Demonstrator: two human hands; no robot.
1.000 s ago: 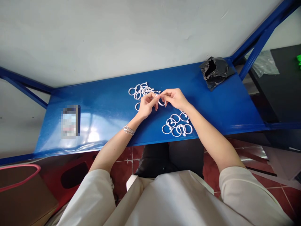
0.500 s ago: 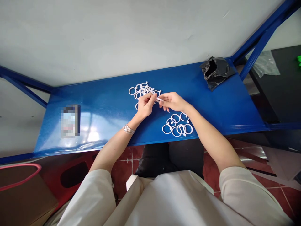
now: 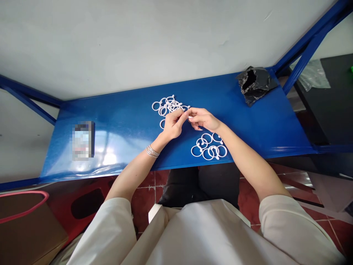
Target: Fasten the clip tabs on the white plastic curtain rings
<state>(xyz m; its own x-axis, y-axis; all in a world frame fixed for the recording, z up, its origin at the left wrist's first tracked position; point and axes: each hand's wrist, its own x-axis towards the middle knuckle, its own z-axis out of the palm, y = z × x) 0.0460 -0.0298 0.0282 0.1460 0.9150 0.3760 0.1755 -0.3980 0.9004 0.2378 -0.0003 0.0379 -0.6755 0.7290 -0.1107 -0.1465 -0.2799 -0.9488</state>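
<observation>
My left hand (image 3: 172,125) and my right hand (image 3: 202,119) meet above the blue metal shelf (image 3: 124,110). Between their fingertips they pinch a white plastic ring (image 3: 189,116), mostly hidden by the fingers. A tangled pile of similar white rings (image 3: 168,106) lies just beyond my left hand. A looser group of white rings (image 3: 209,147) lies just below my right hand. Several metal bangles (image 3: 152,151) circle my left wrist.
A pixelated phone (image 3: 83,141) lies on the shelf at the left, and a crumpled black plastic bag (image 3: 255,84) sits at the far right. Blue frame struts rise at both ends. Below are red floor tiles and a cardboard box (image 3: 27,232).
The ring between my fingers has turned, and less of it shows now. My hands have drawn slightly closer together, and my left fingers have risen over it. The piles have not moved.
</observation>
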